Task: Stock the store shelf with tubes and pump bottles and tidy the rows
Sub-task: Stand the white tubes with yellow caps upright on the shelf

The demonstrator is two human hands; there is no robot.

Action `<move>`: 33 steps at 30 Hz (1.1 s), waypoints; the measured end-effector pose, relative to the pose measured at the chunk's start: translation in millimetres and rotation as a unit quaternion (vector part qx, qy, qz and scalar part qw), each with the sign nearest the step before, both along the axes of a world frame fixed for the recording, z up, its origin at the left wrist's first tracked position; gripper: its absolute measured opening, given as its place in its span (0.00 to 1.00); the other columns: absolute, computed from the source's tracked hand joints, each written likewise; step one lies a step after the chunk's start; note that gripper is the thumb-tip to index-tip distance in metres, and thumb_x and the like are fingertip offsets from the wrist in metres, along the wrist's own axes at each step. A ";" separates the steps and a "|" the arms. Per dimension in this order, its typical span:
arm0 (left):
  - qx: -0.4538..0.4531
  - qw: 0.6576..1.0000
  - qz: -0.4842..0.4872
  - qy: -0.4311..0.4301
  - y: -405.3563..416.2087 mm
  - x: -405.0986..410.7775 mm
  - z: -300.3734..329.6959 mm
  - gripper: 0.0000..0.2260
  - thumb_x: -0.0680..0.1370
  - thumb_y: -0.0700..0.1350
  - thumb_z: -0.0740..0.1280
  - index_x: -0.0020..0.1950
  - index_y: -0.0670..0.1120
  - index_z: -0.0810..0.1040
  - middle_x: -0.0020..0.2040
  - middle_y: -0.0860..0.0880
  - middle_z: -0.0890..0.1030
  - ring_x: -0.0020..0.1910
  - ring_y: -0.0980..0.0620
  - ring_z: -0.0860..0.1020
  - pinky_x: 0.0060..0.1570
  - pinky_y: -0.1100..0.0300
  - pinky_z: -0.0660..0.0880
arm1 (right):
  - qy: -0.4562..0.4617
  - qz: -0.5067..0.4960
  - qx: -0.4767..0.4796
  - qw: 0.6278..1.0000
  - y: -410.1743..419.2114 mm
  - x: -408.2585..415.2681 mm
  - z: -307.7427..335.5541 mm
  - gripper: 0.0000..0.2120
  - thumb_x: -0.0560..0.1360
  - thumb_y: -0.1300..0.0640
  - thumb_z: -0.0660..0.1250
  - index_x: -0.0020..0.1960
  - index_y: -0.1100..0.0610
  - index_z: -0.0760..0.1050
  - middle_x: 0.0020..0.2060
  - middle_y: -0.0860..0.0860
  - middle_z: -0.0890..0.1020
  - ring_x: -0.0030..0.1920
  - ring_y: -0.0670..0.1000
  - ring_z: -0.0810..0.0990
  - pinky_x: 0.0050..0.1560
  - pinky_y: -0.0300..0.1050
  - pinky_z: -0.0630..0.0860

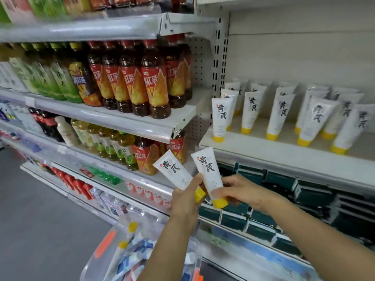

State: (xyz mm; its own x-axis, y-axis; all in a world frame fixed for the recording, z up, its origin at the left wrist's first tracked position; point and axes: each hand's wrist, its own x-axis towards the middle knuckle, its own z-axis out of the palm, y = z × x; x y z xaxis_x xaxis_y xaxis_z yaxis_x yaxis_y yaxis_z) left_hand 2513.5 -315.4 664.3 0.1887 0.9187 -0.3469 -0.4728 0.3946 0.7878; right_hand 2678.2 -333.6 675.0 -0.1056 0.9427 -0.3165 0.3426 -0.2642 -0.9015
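Observation:
My left hand (187, 197) grips a white tube with a yellow cap (173, 170), tilted to the left, below the white shelf (284, 153). Beside it my right hand (241, 192) holds a second white tube (208, 173) near its yellow cap, almost upright. The two tubes sit close together in front of the shelf edge. On the shelf several matching tubes (220, 118) stand cap-down in rows. The rows at the right (316, 120) lean unevenly.
A clear plastic bin (129, 252) with more tubes and packets sits below my arms. Drink bottles (142, 84) fill the shelves at left. Dark green boxes (284, 183) line the shelf under the tubes. Grey floor lies at the lower left.

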 end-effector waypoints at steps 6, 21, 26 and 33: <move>-0.005 0.998 -0.060 0.017 3.8 20.6 12.5 0.09 0.76 0.43 0.71 0.52 0.39 0.79 0.42 0.43 0.84 0.40 0.47 0.83 0.36 0.57 0.81 | 0.120 -0.167 0.106 0.973 9.2 34.1 16.6 0.08 0.74 0.60 0.72 0.50 0.63 0.80 0.39 0.66 0.80 0.33 0.56 0.72 0.26 0.43 0.66; 0.022 0.994 -0.098 0.041 25.4 69.4 42.1 0.15 0.76 0.44 0.72 0.57 0.37 0.77 0.43 0.42 0.84 0.40 0.47 0.83 0.34 0.57 0.79 | -0.204 -0.222 0.207 0.931 76.7 96.7 45.1 0.18 0.74 0.55 0.72 0.61 0.60 0.76 0.52 0.53 0.81 0.47 0.50 0.77 0.45 0.42 0.71; 0.015 0.995 -0.091 0.039 31.2 74.8 42.9 0.17 0.75 0.44 0.72 0.59 0.39 0.75 0.44 0.41 0.84 0.40 0.47 0.84 0.34 0.56 0.79 | -0.204 -0.205 0.209 0.934 81.3 102.6 43.8 0.19 0.74 0.55 0.72 0.62 0.59 0.75 0.54 0.53 0.81 0.48 0.50 0.78 0.47 0.42 0.72; 0.028 0.994 -0.100 0.041 30.6 77.0 41.6 0.16 0.75 0.45 0.72 0.59 0.40 0.76 0.44 0.42 0.84 0.40 0.47 0.83 0.35 0.56 0.79 | -0.203 -0.199 0.216 0.934 79.9 103.2 43.7 0.19 0.73 0.56 0.73 0.62 0.60 0.75 0.54 0.55 0.82 0.48 0.49 0.77 0.46 0.41 0.70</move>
State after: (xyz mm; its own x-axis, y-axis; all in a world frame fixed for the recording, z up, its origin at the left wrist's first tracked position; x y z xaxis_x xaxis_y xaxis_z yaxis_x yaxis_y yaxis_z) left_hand 2590.4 -284.7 705.8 0.3421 0.8840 -0.3187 -0.3220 0.4289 0.8440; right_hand 2781.3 -253.7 718.8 0.3271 0.9306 0.1646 0.6318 -0.0858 -0.7704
